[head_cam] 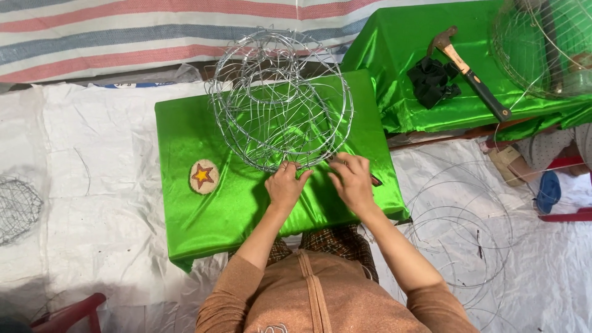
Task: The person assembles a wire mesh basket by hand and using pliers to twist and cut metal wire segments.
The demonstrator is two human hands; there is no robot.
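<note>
Wire basket frame (pixel 280 98) centre of green-draped surface (pixel 185 135), body largely woven. Left hand (pixel 285 185) pinches near rim wire; right hand (pixel 351 179) closed on rim beside it. Rim binding judged unfinished; loose wire hoops (pixel 462 228) on floor, right.

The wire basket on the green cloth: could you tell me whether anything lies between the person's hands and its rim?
Nothing visible does. The left hand and right hand already rest at the near rim of the wire basket, fingers on the wire. The star patch lies off to the left, apart from both.
</note>
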